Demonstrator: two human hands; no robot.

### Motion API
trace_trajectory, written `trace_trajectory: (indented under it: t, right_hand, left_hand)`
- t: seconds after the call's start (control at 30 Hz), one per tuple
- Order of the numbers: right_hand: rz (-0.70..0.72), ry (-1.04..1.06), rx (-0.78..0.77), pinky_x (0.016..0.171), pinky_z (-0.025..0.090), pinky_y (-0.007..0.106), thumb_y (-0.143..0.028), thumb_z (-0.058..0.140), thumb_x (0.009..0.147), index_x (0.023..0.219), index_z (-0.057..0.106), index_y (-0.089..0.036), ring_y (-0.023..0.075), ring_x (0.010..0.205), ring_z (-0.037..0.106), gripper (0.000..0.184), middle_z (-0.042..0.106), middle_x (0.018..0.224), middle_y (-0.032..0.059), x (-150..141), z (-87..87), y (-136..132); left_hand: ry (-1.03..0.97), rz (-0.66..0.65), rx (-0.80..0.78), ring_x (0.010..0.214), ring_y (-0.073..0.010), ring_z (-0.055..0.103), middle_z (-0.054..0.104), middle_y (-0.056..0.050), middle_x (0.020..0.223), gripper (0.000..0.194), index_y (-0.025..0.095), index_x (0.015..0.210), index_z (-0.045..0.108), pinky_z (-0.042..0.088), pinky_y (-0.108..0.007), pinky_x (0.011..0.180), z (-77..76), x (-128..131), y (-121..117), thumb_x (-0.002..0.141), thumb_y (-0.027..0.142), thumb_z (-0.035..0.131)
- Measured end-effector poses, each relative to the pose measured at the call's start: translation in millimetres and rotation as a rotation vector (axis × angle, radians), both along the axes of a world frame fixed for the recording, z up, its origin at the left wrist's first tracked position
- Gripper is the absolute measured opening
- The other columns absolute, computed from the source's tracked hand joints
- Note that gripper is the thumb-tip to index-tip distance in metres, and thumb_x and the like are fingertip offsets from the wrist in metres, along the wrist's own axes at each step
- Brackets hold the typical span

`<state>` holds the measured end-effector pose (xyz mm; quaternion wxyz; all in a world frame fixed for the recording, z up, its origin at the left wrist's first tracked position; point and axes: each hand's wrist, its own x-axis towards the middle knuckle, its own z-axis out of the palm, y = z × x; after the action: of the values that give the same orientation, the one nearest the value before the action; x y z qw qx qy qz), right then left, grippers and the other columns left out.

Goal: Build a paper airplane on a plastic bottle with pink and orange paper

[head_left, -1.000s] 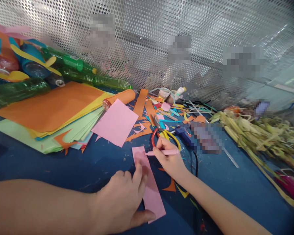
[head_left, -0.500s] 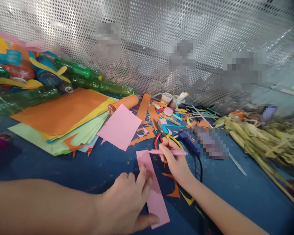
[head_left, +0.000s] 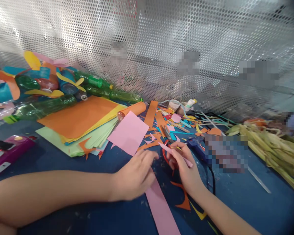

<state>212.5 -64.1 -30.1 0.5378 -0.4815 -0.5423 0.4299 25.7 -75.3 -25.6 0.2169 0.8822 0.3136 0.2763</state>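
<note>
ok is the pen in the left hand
No, the right hand holds the pen, while the left hand covers part of the pink strip.

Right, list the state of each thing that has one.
Slim pink pen: held by right hand
Long pink paper strip: near part flat, far end hidden
Red-handled metal scissors: partly hidden, opening unclear
Nearest green plastic bottle: on its side, capped
Square pink paper sheet: flat
Orange, yellow and green paper sheets: stacked, fanned

No legible txt, nos. or signs; label (head_left: 94,81) on green btl (head_left: 81,77) too small & blurred
</note>
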Motion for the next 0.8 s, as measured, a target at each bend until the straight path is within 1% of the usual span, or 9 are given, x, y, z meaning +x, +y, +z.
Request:
trace_trajectory:
  t: [0.07,0.13,0.23,0.33,0.4,0.5,0.6,0.67,0.8]
  right_hand:
    - [-0.011,-0.007,0.020,0.039,0.033,0.019,-0.032,0.051,0.084,0.082,0.045,-0.023,0.0086,0.046,0.043,0.011,0.049,0.059,-0.0053,0,0.9,0]
    - [-0.002,-0.047,0.051,0.039,0.032,0.019,-0.031,0.050,0.085,0.077,0.045,-0.022,0.0075,0.044,0.041,0.014,0.048,0.057,-0.0058,0,1.7,-2]
    - [0.021,-0.119,0.104,0.042,0.033,0.021,-0.030,0.049,0.086,0.074,0.046,-0.021,0.0071,0.045,0.042,0.016,0.048,0.060,-0.0048,0,2.5,-8]
    - [0.067,-0.120,0.136,0.045,0.035,0.022,-0.030,0.046,0.088,0.079,0.049,-0.021,0.0083,0.049,0.044,0.013,0.052,0.064,-0.0030,2,1.9,-14]
    - [0.075,-0.102,0.142,0.044,0.035,0.022,-0.031,0.044,0.089,0.082,0.049,-0.021,0.0090,0.049,0.045,0.012,0.053,0.064,-0.0027,2,1.1,-16]
    - [0.043,-0.102,0.149,0.044,0.035,0.022,-0.031,0.045,0.089,0.078,0.047,-0.021,0.0087,0.048,0.044,0.014,0.052,0.061,-0.0036,2,0.5,-16]
    - [-0.013,-0.118,0.147,0.042,0.034,0.021,-0.031,0.045,0.089,0.073,0.045,-0.021,0.0082,0.045,0.042,0.018,0.048,0.055,-0.0053,1,1.3,-15]
    - [-0.059,-0.131,0.142,0.041,0.033,0.021,-0.032,0.046,0.088,0.071,0.044,-0.021,0.0080,0.043,0.040,0.021,0.045,0.051,-0.0064,0,2.0,-15]
    - [-0.133,-0.118,0.134,0.041,0.031,0.021,-0.034,0.049,0.087,0.069,0.043,-0.021,0.0078,0.042,0.037,0.023,0.040,0.046,-0.0075,-2,2.8,-13]
  left_hand:
    - [-0.162,0.092,-0.116,0.078,-0.0170,0.049,0.049,-0.006,0.085,0.026,0.016,0.106,0.038,0.045,-0.031,0.076,-2.5,0,13,0.082,0.008,0.031]
    - [-0.257,0.135,-0.212,0.073,-0.0151,0.049,0.049,-0.004,0.084,0.024,0.017,0.108,0.036,0.045,-0.029,0.072,-4.5,1,21,0.088,0.011,0.026]
    - [-0.335,0.131,-0.258,0.081,-0.0154,0.053,0.052,-0.006,0.095,0.027,0.019,0.116,0.033,0.044,-0.030,0.077,-6.4,2,24,0.090,0.014,0.029]
    - [-0.401,0.114,-0.279,0.092,-0.0161,0.055,0.056,-0.006,0.101,0.030,0.020,0.117,0.034,0.042,-0.031,0.086,-8.1,4,24,0.088,0.012,0.035]
    - [-0.432,0.105,-0.320,0.091,-0.0158,0.057,0.058,-0.006,0.099,0.030,0.021,0.116,0.035,0.043,-0.031,0.084,-9.5,4,25,0.087,0.012,0.038]
    - [-0.473,0.108,-0.435,0.087,-0.0153,0.060,0.061,-0.003,0.091,0.029,0.021,0.112,0.037,0.047,-0.029,0.080,-11.7,5,28,0.084,0.014,0.044]
    - [-0.530,0.120,-0.570,0.086,-0.0156,0.062,0.063,-0.002,0.086,0.021,0.021,0.101,0.040,0.048,-0.029,0.077,-13.8,6,30,0.083,0.017,0.049]
    - [-0.541,0.128,-0.580,0.084,-0.0156,0.062,0.062,-0.001,0.083,0.014,0.020,0.093,0.043,0.049,-0.028,0.076,-14.3,7,31,0.081,0.019,0.051]
    - [-0.487,0.154,-0.429,0.081,-0.0144,0.058,0.058,-0.002,0.085,0.007,0.017,0.088,0.052,0.048,-0.027,0.077,-12.9,6,31,0.084,0.021,0.049]
